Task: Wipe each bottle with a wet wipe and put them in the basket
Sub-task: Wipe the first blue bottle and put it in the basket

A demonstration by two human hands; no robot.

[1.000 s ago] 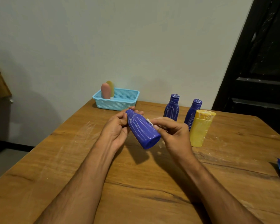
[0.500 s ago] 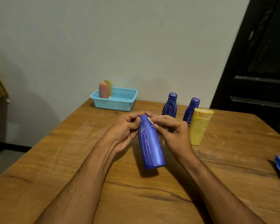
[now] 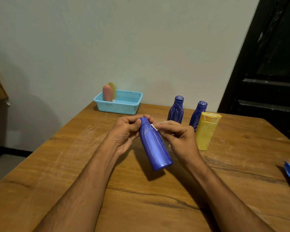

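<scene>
Above the table (image 3: 74,164), the left hand (image 3: 124,136) grips a blue bottle (image 3: 153,144) by its cap, base tilted toward the camera; the right hand (image 3: 177,139) pinches a wet wipe (image 3: 154,127) vs. the shoulder. Best approach, prob.: rotate w/ left, drag wipe neck-to-base. Basket (image 3: 122,106) waits near the wall.

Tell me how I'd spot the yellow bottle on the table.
On the wooden table, look to the far right side, where three bottles stand together. The yellow bottle stands nearest the person, just in front of the right-hand blue bottle. It alone is yellow and flat-topped; its neighbours are blue with narrow necks.
</scene>
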